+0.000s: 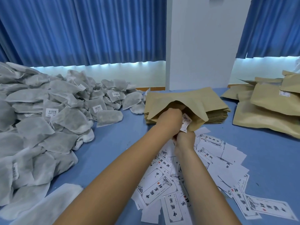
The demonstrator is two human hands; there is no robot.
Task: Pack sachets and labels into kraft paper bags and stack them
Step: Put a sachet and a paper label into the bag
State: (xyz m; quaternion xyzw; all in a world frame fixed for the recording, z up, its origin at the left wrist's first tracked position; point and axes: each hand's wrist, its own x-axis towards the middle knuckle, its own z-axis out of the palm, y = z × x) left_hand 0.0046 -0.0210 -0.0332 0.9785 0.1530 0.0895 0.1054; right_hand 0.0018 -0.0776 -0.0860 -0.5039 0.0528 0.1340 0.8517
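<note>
At twelve o'clock on the table (113, 143), the left hand (168, 120) reaches into the open bag (186, 99), its grip hidden. The right hand (185, 140) pinches a label (185, 123) at the bag's mouth. The likely next move is to push the label in, then stack the bag at two o'clock.

The left hand (168, 117) is knuckle-deep in the open kraft bag (186, 101), fingers out of sight. The label (185, 123) at its mouth shows only a strip. Left of the bag the sachet pile (40, 127) is cut off at the edge; right of it, the filled bags (267, 111) too.
</note>
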